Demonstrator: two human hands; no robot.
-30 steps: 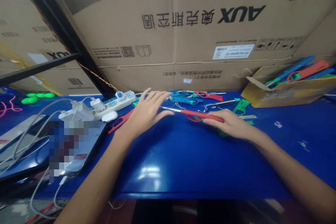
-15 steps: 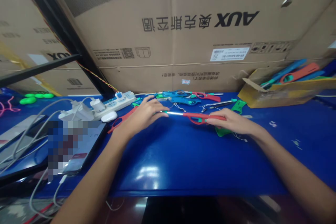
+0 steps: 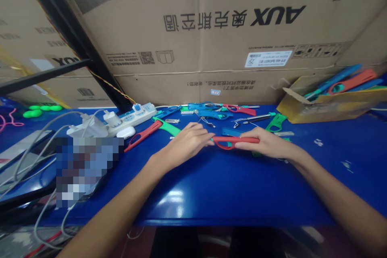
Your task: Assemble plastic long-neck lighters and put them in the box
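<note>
Above the blue desk [image 3: 181, 193], a red lighter [image 3: 223, 140] is being held roughly level. Its handle is being grasped by the right hand [image 3: 267, 142], while its front end is being gripped and hidden by the curled fingers of the left hand [image 3: 189, 143]. Beyond the left forearm, a loose red handle [image 3: 143, 135] and a green handle [image 3: 168, 126] are being supported by the desk, near a white power strip [image 3: 130, 119]. Farther back, blue and red lighters [image 3: 211, 111] are being left heaped before a large cardboard sheet [image 3: 211, 56] with upside-down AUX lettering; at right, more are being contained by an open box [image 3: 335, 111].
</note>
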